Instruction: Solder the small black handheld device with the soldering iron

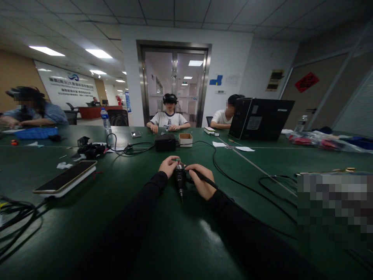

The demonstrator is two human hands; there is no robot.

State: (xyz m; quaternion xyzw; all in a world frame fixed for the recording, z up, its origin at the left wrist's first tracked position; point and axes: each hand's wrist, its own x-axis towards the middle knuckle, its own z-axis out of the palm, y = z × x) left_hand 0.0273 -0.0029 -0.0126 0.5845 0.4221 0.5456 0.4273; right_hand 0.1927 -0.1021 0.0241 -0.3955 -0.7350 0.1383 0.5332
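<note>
Upright in front of me, or nearly so, is what looks like an electric screwdriver (180,177), dark with a silver collar and a thin bit pointing towards me. A small green part (178,160) shows at its far end. My left hand (168,167) is closed around that far end, its fingertips at the green part. My right hand (202,181) grips a black pen-like tool with a cord, apparently a soldering iron (205,178), whose front end points at the silver collar. The exact contact between them is too small to make out.
Beyond my hands stand a black box (165,142) and a small open carton (185,140). A phone on a white block (68,177) lies left, near tangled cables (17,212). A black cord (233,182) crosses the right side. A computer case (262,118) and co-workers are farther back.
</note>
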